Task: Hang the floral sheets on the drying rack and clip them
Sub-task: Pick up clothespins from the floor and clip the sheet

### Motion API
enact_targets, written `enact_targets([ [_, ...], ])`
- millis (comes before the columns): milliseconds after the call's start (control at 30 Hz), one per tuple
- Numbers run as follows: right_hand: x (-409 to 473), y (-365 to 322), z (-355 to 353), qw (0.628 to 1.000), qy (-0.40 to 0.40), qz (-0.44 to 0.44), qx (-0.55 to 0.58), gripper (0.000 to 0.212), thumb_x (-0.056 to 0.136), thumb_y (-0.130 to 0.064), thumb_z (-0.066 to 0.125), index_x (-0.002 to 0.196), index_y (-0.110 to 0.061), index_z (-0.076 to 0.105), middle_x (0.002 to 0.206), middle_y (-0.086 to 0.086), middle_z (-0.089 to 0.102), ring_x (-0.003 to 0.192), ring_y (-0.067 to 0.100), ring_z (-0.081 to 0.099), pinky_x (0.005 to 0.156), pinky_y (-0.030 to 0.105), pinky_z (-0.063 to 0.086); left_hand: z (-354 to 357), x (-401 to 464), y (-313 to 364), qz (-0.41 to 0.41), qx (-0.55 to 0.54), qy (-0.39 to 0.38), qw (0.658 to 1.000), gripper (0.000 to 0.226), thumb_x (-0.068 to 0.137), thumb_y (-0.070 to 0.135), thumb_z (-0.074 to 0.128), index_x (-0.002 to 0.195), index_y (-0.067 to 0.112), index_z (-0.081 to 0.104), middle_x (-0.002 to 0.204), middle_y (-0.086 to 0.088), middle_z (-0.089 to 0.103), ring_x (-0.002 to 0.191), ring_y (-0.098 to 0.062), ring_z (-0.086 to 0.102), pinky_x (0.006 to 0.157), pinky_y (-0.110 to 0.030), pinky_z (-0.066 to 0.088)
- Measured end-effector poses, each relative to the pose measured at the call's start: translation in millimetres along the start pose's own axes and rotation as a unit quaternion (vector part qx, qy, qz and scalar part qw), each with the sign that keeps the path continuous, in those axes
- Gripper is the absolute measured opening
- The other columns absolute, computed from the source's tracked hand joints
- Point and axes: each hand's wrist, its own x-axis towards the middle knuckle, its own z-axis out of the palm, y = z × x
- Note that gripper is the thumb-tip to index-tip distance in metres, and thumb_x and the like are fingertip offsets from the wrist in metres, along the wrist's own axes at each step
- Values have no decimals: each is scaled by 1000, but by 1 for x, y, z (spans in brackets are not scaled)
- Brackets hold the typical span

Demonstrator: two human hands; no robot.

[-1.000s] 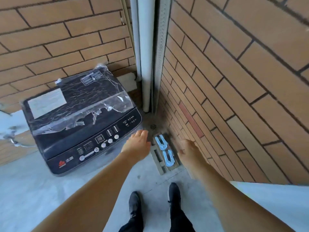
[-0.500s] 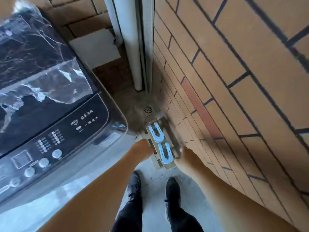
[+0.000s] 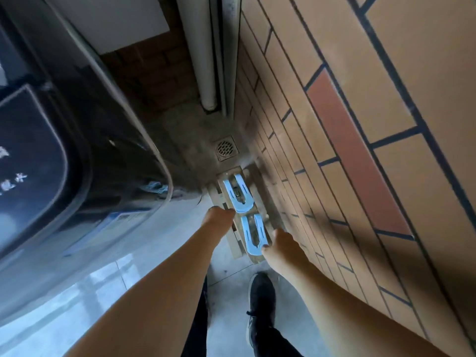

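Two large light-blue clips lie end to end on a pale block on the floor by the brick wall. My left hand reaches down beside the rounded end of the far clip, fingers curled under and hidden, so its hold is unclear. My right hand is at the near end of the near clip, with a fingertip and thumb pinching its edge. No floral sheet or drying rack is in view.
A dark washing machine wrapped in plastic fills the left. The tiled brick wall runs along the right. A floor drain and a white pipe sit in the corner. My black shoes stand just below the block.
I have bent lower and closer to the floor. Both hands have moved down onto the clips, the left to the far one, the right to the near one.
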Motion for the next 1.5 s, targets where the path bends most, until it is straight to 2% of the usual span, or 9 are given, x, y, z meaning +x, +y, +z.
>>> enact_targets([
  [200, 11, 1, 0, 1000, 8, -19, 7, 35, 90, -37, 58, 114, -13, 49, 116, 5, 62, 99, 17, 64, 75, 31, 59, 7, 9, 8, -12, -36, -6, 999, 16, 95, 27, 53, 89, 12, 56, 63, -1, 42, 52, -11, 37, 46, -23, 30],
  [333, 32, 1, 4, 999, 18, -34, 23, 41, 92, -33, 56, 126, -12, 47, 121, 5, 59, 104, 17, 62, 75, 25, 56, 17, 30, 14, -18, -63, -5, 998, 30, 94, 29, 55, 111, 5, 59, 65, -1, 42, 50, -11, 34, 42, -23, 28],
  [533, 75, 5, 9, 997, 37, -32, 52, 40, 94, -26, 54, 131, -13, 46, 124, 3, 58, 106, 18, 61, 72, 20, 46, 36, 74, 5, -38, -73, 16, 996, 34, 94, 34, 55, 114, 7, 58, 67, -2, 44, 53, -11, 40, 44, -23, 30],
  [833, 99, 17, 40, 999, 27, -37, 12, 40, 92, -33, 52, 128, -17, 47, 125, 3, 55, 108, 19, 59, 82, 25, 48, 53, 108, 0, -44, -176, -3, 983, 41, 87, 32, 70, 116, 5, 59, 75, -4, 50, 63, -13, 47, 54, -24, 37],
  [1000, 97, 17, 41, 998, 41, -45, -8, 41, 93, -34, 50, 130, -17, 46, 128, 2, 54, 112, 18, 57, 85, 26, 46, 51, 111, 7, -7, -220, -6, 975, 35, 92, 23, 60, 123, 6, 58, 81, -3, 48, 71, -15, 44, 69, -29, 38],
  [1133, 88, 12, 28, 997, 62, -51, -22, 40, 93, -32, 50, 129, -15, 48, 124, 3, 56, 109, 19, 59, 85, 27, 48, 43, 100, 7, 31, -209, 10, 977, 36, 95, 29, 54, 124, 7, 56, 75, -2, 47, 61, -13, 41, 52, -24, 33],
  [1233, 73, 6, 13, 996, 69, -54, -12, 40, 93, -30, 50, 130, -14, 48, 126, 4, 57, 109, 20, 59, 83, 26, 49, 31, 78, 8, 57, -190, 43, 979, 39, 98, 34, 48, 127, 7, 52, 86, -5, 55, 67, -13, 49, 54, -24, 38],
  [1333, 57, -1, 0, 996, 67, -58, 12, 38, 93, -28, 52, 128, -13, 49, 124, 5, 59, 105, 19, 62, 67, 21, 47, 21, 52, 4, 76, -149, 60, 984, 37, 99, 35, 44, 124, 9, 50, 98, -10, 56, 68, -13, 49, 55, -26, 39],
  [1500, 13, -13, -30, 996, 52, -71, 28, 41, 93, -28, 50, 131, -13, 48, 126, 6, 57, 108, 23, 59, 83, 30, 51, -7, -12, -6, 65, -163, 65, 982, 38, 90, 40, 62, 109, 13, 42, 89, -3, 52, 65, -11, 47, 51, -22, 35],
])
